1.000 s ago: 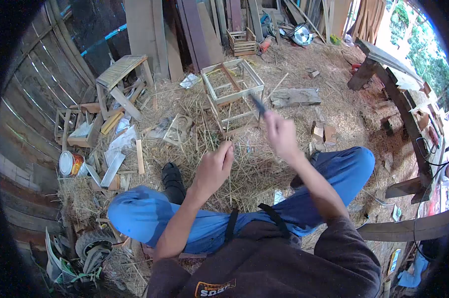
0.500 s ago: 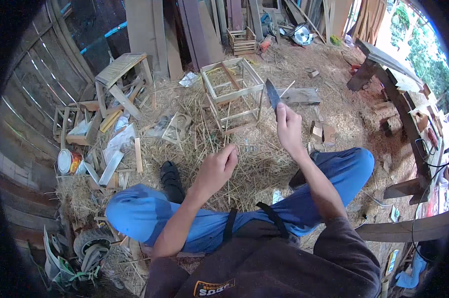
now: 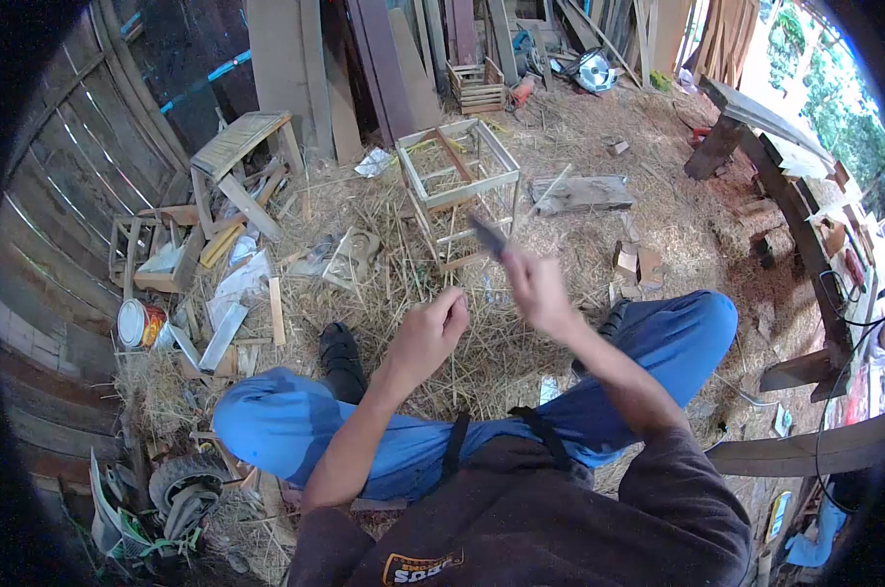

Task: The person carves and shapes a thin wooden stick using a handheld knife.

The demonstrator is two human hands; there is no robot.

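Observation:
My right hand (image 3: 540, 295) is closed around the handle of a knife (image 3: 487, 236). The dark blade is a little blurred and points up and to the left, in front of the wooden frame. Beside it, a short gap to the left, my left hand (image 3: 427, 333) is curled with the thumb pressed against the fingers. Whatever is in that hand, if anything, is hidden. Beyond both hands a box-shaped frame of thin wooden strips (image 3: 467, 189) stands upright on the straw-covered floor.
A small wooden stool (image 3: 239, 142), scrap wood and a paint can (image 3: 141, 323) are at left. A grey plank (image 3: 583, 194) lies beyond my right hand. A wooden crate (image 3: 476, 86) and a circular saw (image 3: 595, 72) sit at the back. A heavy bench (image 3: 794, 205) runs along the right.
My right hand has swung down and left with the knife, whose blade now tilts further left. My left hand has hardly moved.

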